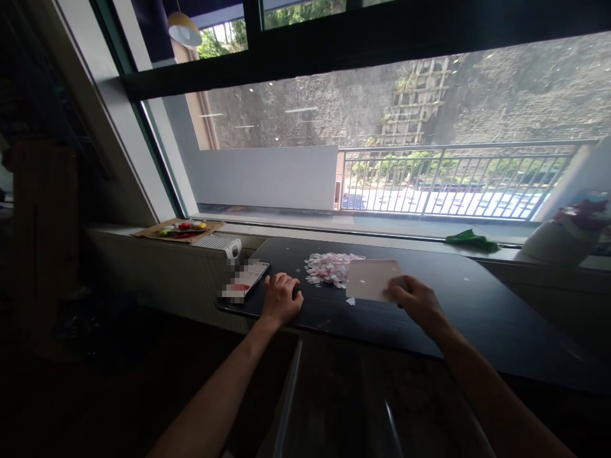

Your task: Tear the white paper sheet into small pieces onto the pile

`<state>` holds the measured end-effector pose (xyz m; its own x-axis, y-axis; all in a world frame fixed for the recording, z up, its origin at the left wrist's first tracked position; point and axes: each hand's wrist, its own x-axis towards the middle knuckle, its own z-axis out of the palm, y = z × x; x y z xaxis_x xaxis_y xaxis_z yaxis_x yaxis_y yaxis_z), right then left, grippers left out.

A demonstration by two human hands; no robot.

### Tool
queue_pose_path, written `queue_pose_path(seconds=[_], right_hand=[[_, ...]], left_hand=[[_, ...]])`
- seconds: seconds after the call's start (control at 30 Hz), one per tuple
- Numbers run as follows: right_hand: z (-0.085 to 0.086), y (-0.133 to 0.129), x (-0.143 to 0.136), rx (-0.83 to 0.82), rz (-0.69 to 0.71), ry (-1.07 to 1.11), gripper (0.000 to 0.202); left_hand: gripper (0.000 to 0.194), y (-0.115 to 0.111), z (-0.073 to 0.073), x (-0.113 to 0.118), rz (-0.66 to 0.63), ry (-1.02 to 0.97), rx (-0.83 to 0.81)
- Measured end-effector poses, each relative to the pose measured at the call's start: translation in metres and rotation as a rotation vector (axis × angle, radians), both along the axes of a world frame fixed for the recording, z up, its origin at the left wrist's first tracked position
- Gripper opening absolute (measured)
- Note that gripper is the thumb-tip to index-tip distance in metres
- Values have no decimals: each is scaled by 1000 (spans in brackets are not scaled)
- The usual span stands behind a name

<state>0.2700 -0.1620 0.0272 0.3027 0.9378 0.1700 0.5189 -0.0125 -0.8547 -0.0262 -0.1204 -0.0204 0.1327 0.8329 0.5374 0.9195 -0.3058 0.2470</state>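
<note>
A dark table [442, 273] was overlooked by a wide window [324, 117]. More tabletop was found to the right of the paper heap [327, 268] than to its left. At the heap's right end, a pale card [370, 280] was pinched by the right hand [420, 302], between thumb and fingers. Left of the heap, by the front edge, the left hand [280, 300] was held palm-down, fingers curled; its grip could not be told.
</note>
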Motion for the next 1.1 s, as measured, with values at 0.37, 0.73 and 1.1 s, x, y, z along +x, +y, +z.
queue_pose_path(seconds=[0.37, 0.73, 1.1], right_hand=[[-1, -13, 34, -29, -111, 101, 19], [15, -41, 78, -159, -143, 169, 13], [-1, -39, 86, -249, -19, 237, 8]], left_hand=[[22, 2, 0, -4, -9, 39, 31], [23, 3, 1, -6, -4, 74, 42], [25, 5, 1, -9, -4, 108, 68]])
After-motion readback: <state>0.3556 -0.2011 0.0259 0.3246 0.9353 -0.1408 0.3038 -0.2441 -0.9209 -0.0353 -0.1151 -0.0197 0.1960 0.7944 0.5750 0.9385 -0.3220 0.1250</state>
